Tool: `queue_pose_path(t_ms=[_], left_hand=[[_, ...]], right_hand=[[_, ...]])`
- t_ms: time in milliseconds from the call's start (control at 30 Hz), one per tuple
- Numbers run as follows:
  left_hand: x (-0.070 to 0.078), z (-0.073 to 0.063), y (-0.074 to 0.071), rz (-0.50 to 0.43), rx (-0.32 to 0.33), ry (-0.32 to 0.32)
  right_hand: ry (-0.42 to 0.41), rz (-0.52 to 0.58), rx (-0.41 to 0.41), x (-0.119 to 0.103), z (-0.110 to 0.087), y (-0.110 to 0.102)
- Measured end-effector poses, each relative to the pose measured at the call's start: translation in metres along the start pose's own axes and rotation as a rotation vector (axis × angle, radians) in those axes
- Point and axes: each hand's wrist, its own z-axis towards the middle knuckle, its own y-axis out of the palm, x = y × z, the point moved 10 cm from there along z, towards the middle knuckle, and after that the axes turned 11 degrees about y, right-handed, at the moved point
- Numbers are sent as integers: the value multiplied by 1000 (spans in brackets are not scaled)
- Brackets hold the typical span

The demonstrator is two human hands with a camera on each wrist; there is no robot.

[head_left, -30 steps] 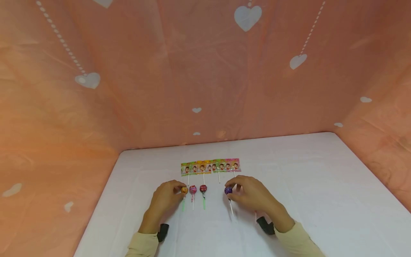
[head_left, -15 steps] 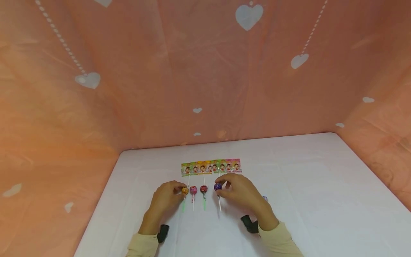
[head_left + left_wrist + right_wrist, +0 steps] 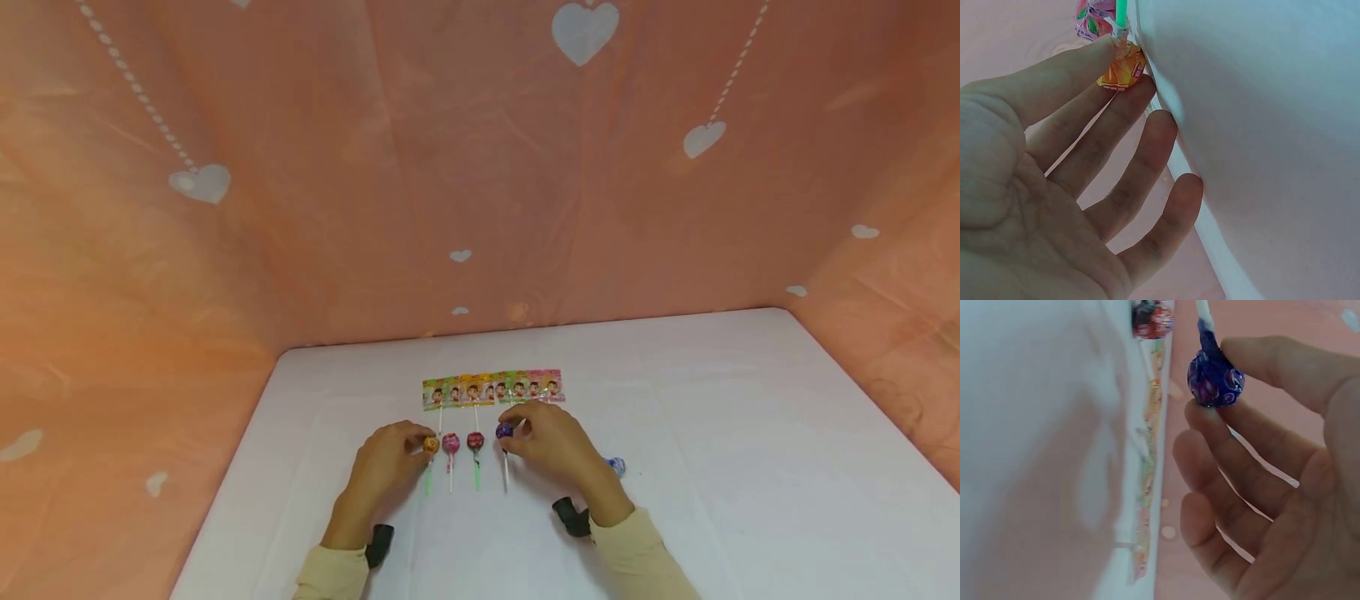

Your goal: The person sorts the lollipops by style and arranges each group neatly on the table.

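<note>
My left hand (image 3: 390,458) pinches the head of an orange lollipop (image 3: 1124,67) with a green stick, at the left end of a row on the white table. Beside it lie a pink lollipop (image 3: 451,443) and a red lollipop (image 3: 476,442), their sticks pointing toward me. Between thumb and fingertips, my right hand (image 3: 555,446) holds a purple lollipop (image 3: 1215,380) by its round head, just right of the red one. Its white stick points toward me too. Whether the purple lollipop touches the table, I cannot tell.
Behind the row lies a line of flat-wrapped lollipops (image 3: 472,391) in green, orange and pink packets, their sticks toward me. A blue-wrapped lollipop (image 3: 617,467) shows partly from behind my right wrist. An orange cloth backdrop (image 3: 480,183) with hearts surrounds the white table (image 3: 712,400).
My right hand has moved left with the purple lollipop, bringing it near the red one. The blue-wrapped lollipop has come into sight behind the right wrist. My left hand stays in place.
</note>
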Motion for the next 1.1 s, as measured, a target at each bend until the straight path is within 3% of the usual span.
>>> queue_pose_path(t_ms=[400, 600, 1100], left_hand=[[-3, 0, 0, 11, 4, -15], [-4, -1, 1, 3, -1, -23], [-1, 1, 1, -9, 1, -17]], right_hand=[[-23, -62, 2, 6, 7, 21], [-2, -56, 22, 9, 8, 22], [-11, -61, -16, 7, 4, 23]])
